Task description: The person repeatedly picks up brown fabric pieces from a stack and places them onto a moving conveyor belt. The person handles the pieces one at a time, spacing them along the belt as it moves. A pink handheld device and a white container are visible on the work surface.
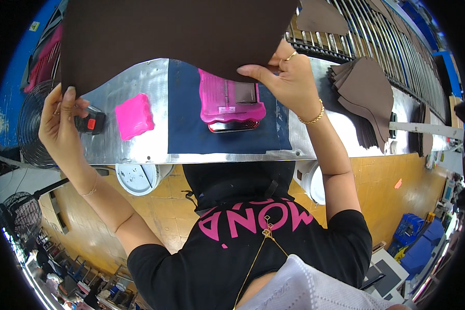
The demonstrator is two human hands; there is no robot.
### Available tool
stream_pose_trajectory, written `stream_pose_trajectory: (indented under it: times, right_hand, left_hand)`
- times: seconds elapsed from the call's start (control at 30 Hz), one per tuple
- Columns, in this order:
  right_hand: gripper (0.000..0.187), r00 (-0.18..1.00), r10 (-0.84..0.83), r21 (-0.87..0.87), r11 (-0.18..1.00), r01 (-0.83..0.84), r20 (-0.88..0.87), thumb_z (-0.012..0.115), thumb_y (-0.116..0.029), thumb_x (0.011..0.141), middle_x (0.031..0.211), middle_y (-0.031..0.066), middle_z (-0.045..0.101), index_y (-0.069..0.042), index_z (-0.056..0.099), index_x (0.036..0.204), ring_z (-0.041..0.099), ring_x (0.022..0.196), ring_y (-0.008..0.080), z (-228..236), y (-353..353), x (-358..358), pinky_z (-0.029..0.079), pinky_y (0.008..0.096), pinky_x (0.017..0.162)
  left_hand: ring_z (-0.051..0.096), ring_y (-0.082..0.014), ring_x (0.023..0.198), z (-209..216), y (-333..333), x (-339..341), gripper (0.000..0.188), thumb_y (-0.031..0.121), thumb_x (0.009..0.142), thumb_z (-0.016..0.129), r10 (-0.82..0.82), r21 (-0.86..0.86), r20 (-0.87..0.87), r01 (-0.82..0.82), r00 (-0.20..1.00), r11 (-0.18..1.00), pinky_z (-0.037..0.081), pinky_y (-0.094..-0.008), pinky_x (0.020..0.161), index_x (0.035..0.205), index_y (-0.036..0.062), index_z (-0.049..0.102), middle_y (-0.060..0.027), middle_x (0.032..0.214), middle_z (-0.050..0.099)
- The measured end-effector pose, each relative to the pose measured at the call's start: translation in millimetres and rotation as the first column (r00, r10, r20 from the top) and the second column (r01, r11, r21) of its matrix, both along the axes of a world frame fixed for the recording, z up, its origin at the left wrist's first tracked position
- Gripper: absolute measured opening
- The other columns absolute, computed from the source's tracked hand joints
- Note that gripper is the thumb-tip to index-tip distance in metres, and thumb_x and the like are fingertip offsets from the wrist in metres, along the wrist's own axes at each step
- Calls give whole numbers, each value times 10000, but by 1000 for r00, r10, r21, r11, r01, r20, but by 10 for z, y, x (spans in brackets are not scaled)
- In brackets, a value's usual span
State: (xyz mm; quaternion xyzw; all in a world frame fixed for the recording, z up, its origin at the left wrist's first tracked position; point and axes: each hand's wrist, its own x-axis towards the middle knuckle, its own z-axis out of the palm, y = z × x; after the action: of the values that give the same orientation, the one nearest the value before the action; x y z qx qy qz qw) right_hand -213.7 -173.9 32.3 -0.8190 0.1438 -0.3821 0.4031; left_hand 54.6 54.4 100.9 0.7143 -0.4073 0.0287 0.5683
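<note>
A large dark brown sheet piece (170, 31) with a curved lower edge is held up over the metal table. My left hand (59, 116) pinches its lower left corner between thumb and fingers. At its lower right edge, my right hand (289, 77) grips it with the thumb on the near face; the fingers are partly hidden behind. Below the sheet, a pink wavy-edged case (232, 112) lies on a dark blue mat (186, 132). A smaller pink wavy-edged item (134, 117) rests on the bare metal to the left.
Fanned stacks of brown cut pieces (369, 98) lie on the right of the metal table (155, 150). Behind them runs a slatted rack (367, 36) with more pieces. A black wire-caged fan (39, 129) stands at the left. White buckets (138, 178) sit below the front edge.
</note>
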Motion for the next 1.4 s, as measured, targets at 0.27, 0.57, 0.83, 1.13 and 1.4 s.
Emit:
stream_pose_trajectory:
  times: [0.27, 0.57, 0.83, 1.13, 1.4]
  right_hand:
    - [225, 989, -97, -311, 949, 57, -114, 749, -181, 751, 641, 118, 622, -45, 652, 902, 588, 520, 265, -18, 60, -97, 453, 300, 490]
    - [139, 883, -379, -270, 913, 307, -277, 739, -105, 757, 778, 108, 683, -31, 706, 870, 638, 647, 229, -519, -50, -1081, 478, 279, 584]
    - [107, 824, -561, 69, 821, 566, -83, 676, -45, 845, 774, 4, 640, 14, 654, 930, 545, 696, 63, -610, -191, -2256, 438, 194, 646]
    - [283, 802, -567, 364, 718, 593, -189, 553, -92, 926, 977, 75, 651, 7, 545, 1190, 588, 910, 111, 328, -1340, -2820, 459, 241, 818]
    - [458, 760, -468, 319, 711, 627, -451, 607, -201, 890, 1019, 43, 636, -4, 485, 1285, 569, 684, 42, -119, -3031, -2539, 442, 183, 545]
  left_hand:
    - [505, -28, 601, -201, 141, 62, 205, 88, 870, 653, 6, 139, -98, 8, 995, 990, 379, -148, 527, 1046, -18, 645, -4, 743, 606]
    - [508, -112, 610, -518, -578, -429, 145, 50, 799, 669, -375, 403, -14, 348, 927, 846, 398, -255, 564, 922, -22, 648, -50, 741, 599]
    - [510, -252, 793, -459, -1262, -1070, 149, 46, 695, 715, -681, 431, 331, 538, 653, 725, 424, -330, 707, 823, -12, 668, -83, 806, 512]
    - [531, -257, 870, -142, -1726, -1415, 236, 207, 732, 745, -669, 232, 249, 627, 700, 743, 440, -341, 751, 923, 76, 701, -89, 876, 534]
    - [481, -132, 774, -21, -1353, -955, 283, 107, 782, 694, -391, 270, 171, 338, 905, 901, 389, -243, 680, 1061, 66, 668, -27, 884, 530]
